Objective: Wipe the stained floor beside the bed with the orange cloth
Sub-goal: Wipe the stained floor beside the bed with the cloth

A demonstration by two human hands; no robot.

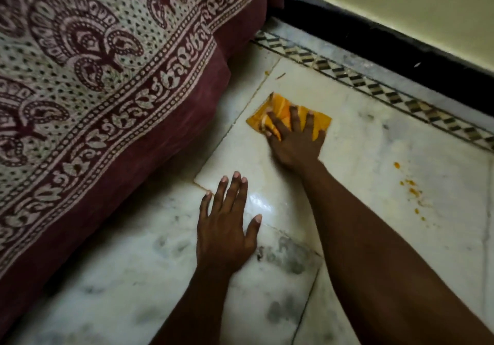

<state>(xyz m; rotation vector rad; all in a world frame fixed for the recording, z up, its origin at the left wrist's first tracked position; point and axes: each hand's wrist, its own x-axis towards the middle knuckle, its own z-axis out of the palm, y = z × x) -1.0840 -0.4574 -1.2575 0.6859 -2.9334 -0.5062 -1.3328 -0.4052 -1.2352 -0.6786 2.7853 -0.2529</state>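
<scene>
While the left hand (227, 227) lies flat, the right hand (294, 141) presses the orange cloth (280, 112) near the bed (107, 77) edge

Right grip (295, 141): flat on the cloth (283, 114), which lies on the floor (374, 144).
Left grip (227, 227): flat on the floor, nearer the person than the right grip and to its left, apart from the cloth.
Bed (93, 90): left of both grips, its cover hanging to the floor.
Stain spots (411, 192): on the floor, right of the right grip.
Inlaid border strip (374, 88) and wall (401, 10): beyond the right grip.
</scene>
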